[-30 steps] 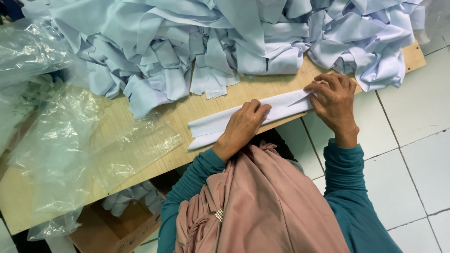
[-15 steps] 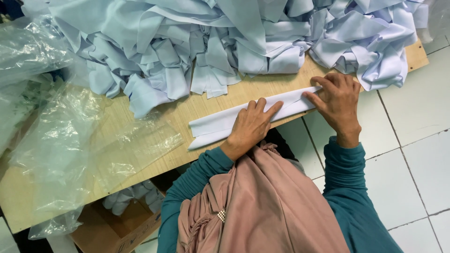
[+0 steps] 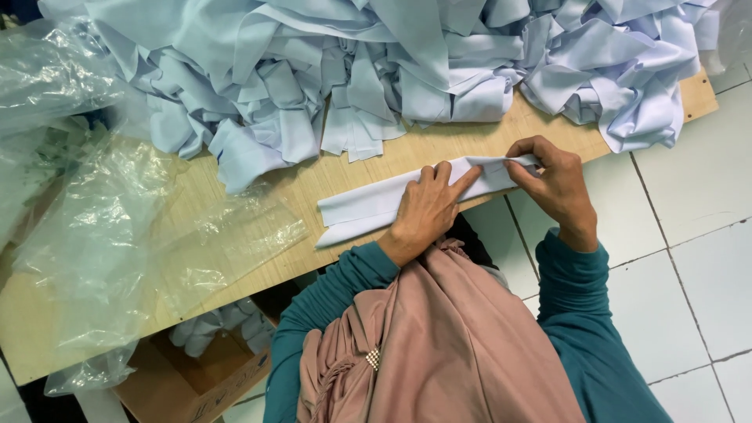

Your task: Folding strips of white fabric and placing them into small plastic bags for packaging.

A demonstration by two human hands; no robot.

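Pressing flat with spread fingers, the left hand point(image 3: 427, 210) pins a long folded strip of pale cloth point(image 3: 368, 207) along the near edge of the wooden table point(image 3: 313, 182), while the right hand point(image 3: 553, 182) pinches the strip's right end. Clear plastic bags point(image 3: 117, 235) cover the table's left side, and a big heap of light blue fabric pieces point(image 3: 376, 70) fills the far edge

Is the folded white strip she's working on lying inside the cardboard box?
No, the white strip lies on the wooden table under both hands, the cardboard box sits below.
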